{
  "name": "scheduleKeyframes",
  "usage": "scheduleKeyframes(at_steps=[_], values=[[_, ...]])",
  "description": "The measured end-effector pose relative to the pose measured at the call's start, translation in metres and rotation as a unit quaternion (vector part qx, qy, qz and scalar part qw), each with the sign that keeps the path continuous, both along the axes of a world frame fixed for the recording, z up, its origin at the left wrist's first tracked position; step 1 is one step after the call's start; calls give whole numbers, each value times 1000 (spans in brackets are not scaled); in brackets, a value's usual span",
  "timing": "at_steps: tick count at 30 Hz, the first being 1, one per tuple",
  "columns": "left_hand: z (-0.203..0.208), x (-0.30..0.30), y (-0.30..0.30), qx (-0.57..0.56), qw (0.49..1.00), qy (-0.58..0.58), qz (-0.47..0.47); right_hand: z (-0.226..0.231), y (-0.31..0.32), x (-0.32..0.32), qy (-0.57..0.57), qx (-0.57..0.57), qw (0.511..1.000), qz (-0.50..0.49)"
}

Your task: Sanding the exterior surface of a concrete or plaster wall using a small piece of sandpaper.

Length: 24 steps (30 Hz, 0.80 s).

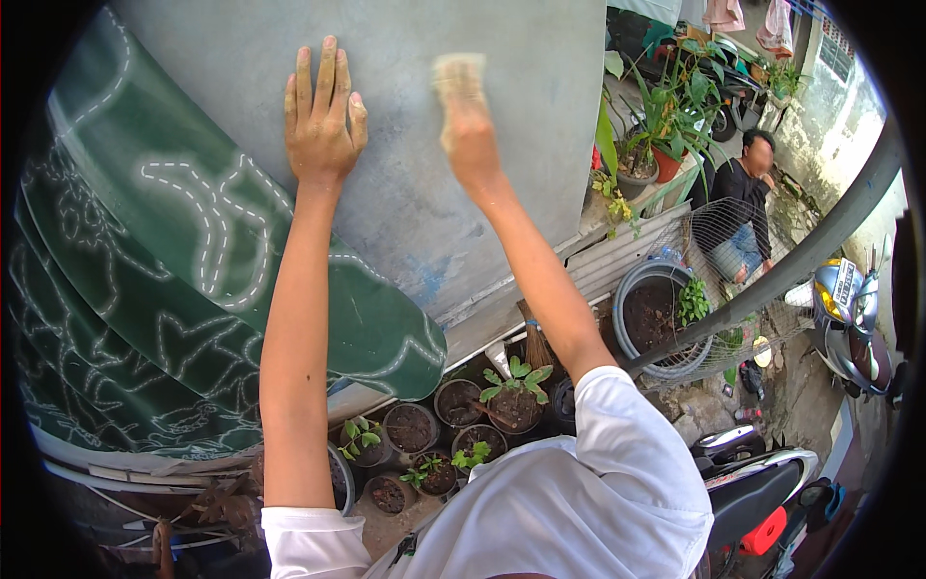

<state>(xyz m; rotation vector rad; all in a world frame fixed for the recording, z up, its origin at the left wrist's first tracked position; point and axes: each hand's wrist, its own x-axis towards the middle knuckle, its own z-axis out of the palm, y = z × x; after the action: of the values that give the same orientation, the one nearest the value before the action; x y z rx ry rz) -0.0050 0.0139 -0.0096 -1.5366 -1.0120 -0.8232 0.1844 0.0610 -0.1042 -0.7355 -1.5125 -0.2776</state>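
Observation:
Against a grey, smooth wall panel point(405, 183) with faint blue smudges, my left hand point(323, 135) lies flat, its dusty fingers stretched out. To its right my right hand point(470, 145), smeared by motion, is closed around a pale yellowish, roughly rectangular pad point(459, 72) at the same surface. The pad is blurred, so its exact kind cannot be made out. A dark green sheet point(231, 222) with white dashed outlines drapes over the panel's left side and reaches behind my left forearm.
Several potted plants point(516, 396) stand below the panel. A big grey pot point(627, 314) is beside wire mesh point(738, 232) and a grey pole point(772, 299). Someone in dark clothes point(738, 212) sits at the right. Below are a parked scooter point(854, 318) and a motorcycle seat point(748, 511).

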Motion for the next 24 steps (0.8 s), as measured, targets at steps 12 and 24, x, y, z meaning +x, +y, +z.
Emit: scheduleKeyframes(at_steps=[12,24], values=[[3,3,3,-6,1000,13,12,-70,-4,31,-82,-26,996,-15],[1,8,1,8,999,13,43,-62,-6,14,-46,4,999,-4]])
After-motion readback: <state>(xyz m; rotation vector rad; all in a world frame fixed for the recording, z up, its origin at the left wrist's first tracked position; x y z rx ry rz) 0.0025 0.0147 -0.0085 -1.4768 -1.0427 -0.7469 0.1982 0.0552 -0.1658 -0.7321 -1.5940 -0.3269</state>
